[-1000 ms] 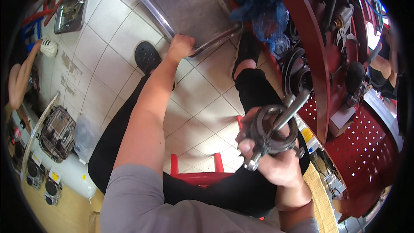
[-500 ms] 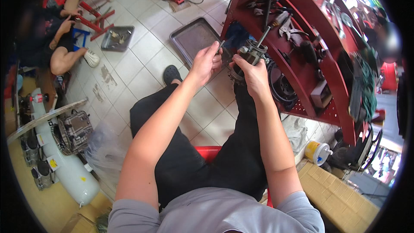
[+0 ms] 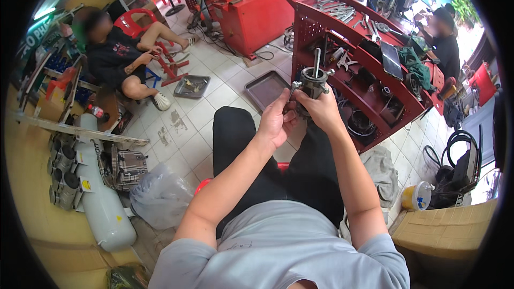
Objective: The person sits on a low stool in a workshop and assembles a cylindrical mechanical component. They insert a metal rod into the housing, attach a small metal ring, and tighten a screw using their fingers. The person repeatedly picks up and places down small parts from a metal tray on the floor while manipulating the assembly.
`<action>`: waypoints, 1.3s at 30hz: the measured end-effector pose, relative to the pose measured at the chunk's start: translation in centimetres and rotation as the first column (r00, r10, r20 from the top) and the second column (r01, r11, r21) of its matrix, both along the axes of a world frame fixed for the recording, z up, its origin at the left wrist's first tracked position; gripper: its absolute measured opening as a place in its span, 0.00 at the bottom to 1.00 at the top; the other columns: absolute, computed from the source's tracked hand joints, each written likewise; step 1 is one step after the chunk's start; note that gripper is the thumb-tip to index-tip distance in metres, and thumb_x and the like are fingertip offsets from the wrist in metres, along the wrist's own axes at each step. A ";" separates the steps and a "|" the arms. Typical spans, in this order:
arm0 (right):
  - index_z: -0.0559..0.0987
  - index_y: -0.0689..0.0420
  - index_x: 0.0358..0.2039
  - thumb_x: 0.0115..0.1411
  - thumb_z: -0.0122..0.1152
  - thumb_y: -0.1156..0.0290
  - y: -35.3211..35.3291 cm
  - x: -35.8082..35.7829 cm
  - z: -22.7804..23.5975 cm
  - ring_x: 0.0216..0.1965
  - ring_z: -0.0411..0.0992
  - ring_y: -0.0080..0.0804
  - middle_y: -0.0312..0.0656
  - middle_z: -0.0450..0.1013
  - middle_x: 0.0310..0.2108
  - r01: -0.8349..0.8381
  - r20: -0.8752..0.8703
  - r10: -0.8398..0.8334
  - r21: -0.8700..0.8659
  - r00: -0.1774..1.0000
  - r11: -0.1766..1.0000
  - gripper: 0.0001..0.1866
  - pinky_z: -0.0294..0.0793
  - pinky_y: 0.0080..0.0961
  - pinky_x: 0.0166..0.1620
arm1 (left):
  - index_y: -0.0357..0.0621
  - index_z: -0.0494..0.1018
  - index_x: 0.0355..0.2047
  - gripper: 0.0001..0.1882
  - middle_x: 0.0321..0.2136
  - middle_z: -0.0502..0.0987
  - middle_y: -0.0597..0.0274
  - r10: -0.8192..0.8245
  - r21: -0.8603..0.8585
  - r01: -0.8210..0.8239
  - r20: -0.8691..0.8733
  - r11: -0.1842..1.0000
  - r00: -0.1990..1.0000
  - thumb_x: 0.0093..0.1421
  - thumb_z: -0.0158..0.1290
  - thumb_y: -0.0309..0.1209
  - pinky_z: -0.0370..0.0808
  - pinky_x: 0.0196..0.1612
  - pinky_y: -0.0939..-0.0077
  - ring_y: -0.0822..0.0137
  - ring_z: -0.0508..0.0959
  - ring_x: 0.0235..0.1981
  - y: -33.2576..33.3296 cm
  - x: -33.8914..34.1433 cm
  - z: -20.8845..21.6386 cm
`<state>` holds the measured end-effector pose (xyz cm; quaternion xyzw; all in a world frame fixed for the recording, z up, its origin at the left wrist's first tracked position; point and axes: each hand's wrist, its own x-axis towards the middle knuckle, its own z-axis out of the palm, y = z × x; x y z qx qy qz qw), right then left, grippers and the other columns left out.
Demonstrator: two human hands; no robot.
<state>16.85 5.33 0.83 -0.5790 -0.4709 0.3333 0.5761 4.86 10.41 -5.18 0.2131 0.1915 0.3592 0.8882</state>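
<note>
Both hands are holding one dark metal cylindrical part (image 3: 312,83) up in front of the chest, around 12 o'clock from centre frame. A thin rod (image 3: 317,62) is sticking straight up out of its top, and small bolts are jutting from the flange.

Left hand (image 3: 277,119) is sitting at 8 o'clock of the part, fingers curled and closing on its lower left side. Thumb is pressing near the flange. Right hand (image 3: 321,108) is cupping the part from 5 o'clock, fingers wrapping round the body underneath. Both hands are closed on it; the part's lower half is hidden behind them.

Person is sitting on a red stool (image 3: 206,183), dark trousers, grey shirt.

Around it:
- Red tool cart (image 3: 342,32) is standing at 1 o'clock, just behind the part, with wrenches (image 3: 338,10) lying on its top shelf.
- Empty-looking metal tray (image 3: 266,89) is lying on the tiled floor (image 3: 182,128) at 11 o'clock, near the left hand.
- Smaller tray (image 3: 191,86) is lying further out at 10 o'clock, beside another person (image 3: 120,56) who is sitting low.
- White gas cylinder (image 3: 99,192) is lying at 8 o'clock, clear plastic bag (image 3: 160,195) just beside it.
- Yellow tin (image 3: 416,197) is standing at 4 o'clock next to a cardboard box (image 3: 444,230).
- Second person (image 3: 444,43) is standing at 2 o'clock, beyond the cart.
</note>
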 end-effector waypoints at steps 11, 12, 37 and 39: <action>0.76 0.63 0.33 0.51 0.58 0.76 -6.1 -2.9 2.8 0.27 0.69 0.20 0.38 0.74 0.24 -0.066 0.175 0.022 0.250 0.984 0.966 0.07 0.71 0.23 0.32 | 0.52 0.72 0.33 0.08 0.17 0.63 0.77 0.066 0.317 -0.046 -0.051 0.947 0.997 0.63 0.51 0.41 0.64 0.23 0.82 0.82 0.63 0.16 -5.8 -4.2 4.6; 0.76 0.63 0.33 0.50 0.58 0.76 -6.6 -3.2 3.1 0.28 0.71 0.21 0.40 0.75 0.25 -0.039 0.136 0.005 0.247 0.991 0.968 0.08 0.72 0.24 0.32 | 0.51 0.72 0.32 0.10 0.16 0.62 0.78 0.080 0.260 -0.073 -0.016 0.963 0.997 0.62 0.52 0.42 0.62 0.21 0.84 0.82 0.62 0.16 -6.2 -4.0 5.2; 0.78 0.56 0.29 0.36 0.66 0.72 -10.1 -3.5 2.9 0.28 0.70 0.42 0.41 0.75 0.26 -0.012 0.449 -0.256 0.512 0.856 0.859 0.15 0.64 0.32 0.41 | 0.46 0.67 0.46 0.14 0.25 0.66 0.70 -0.092 0.196 0.062 0.144 0.979 0.985 0.60 0.39 0.24 0.66 0.34 0.78 0.74 0.67 0.29 -8.7 -6.1 7.2; 0.76 0.60 0.29 0.42 0.63 0.75 -10.4 -3.1 3.5 0.26 0.70 0.34 0.42 0.74 0.24 -0.022 0.330 -0.129 0.418 0.935 0.908 0.11 0.68 0.28 0.37 | 0.48 0.63 0.46 0.19 0.34 0.69 0.63 -0.042 0.158 0.017 0.151 0.987 0.988 0.54 0.38 0.18 0.67 0.35 0.75 0.71 0.68 0.32 -7.8 -6.7 6.9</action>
